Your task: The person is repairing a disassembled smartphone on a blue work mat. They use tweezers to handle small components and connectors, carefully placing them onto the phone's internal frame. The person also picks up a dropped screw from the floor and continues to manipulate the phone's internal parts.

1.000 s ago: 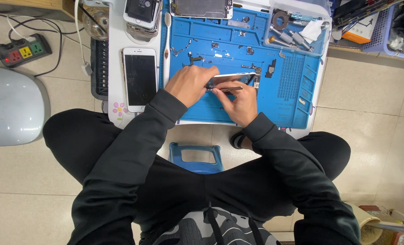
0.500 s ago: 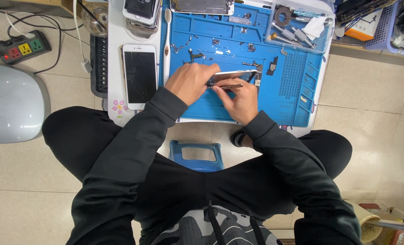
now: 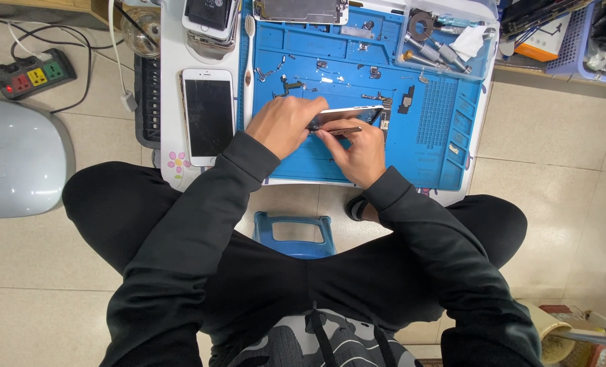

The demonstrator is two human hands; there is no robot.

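Seated low on a blue stool (image 3: pixel 293 234), black sleeves reaching forward over black trousers. Landmark for everything: blue repair mat (image 3: pixel 384 160), spread across a low white table (image 3: pixel 170 109) on a tiled floor.

Left of the mat and well apart from it, a rounded grey case (image 3: pixel 14 160) down on the tiles. Beyond that, a power strip (image 3: pixel 31 73) with coloured sockets. Just beside the mat's left edge, a white phone (image 3: pixel 208 114) lying face up, its dark screen cracked. Further up that same side, a stack of phones (image 3: pixel 211 20). At the mat's far edge, another opened phone (image 3: pixel 299 9). At the mat's far right corner, a cluster of metal hand tools (image 3: pixel 432 44) and a crumpled white tissue (image 3: pixel 467 41).

Over the mat's middle, left hand (image 3: pixel 284 124) closed around the near end of a phone frame (image 3: pixel 354 114), held tilted on its long edge, just above the mat. Right hand (image 3: pixel 357 151) below and beside it, fingers pinched narrow on a slim metal tool (image 3: pixel 340 130), tip pressed at the frame's lower edge.

Scattered on the mat beyond the frame: small black part (image 3: pixel 408 100), tiny screws and brackets (image 3: pixel 286 83), too small to tell apart.
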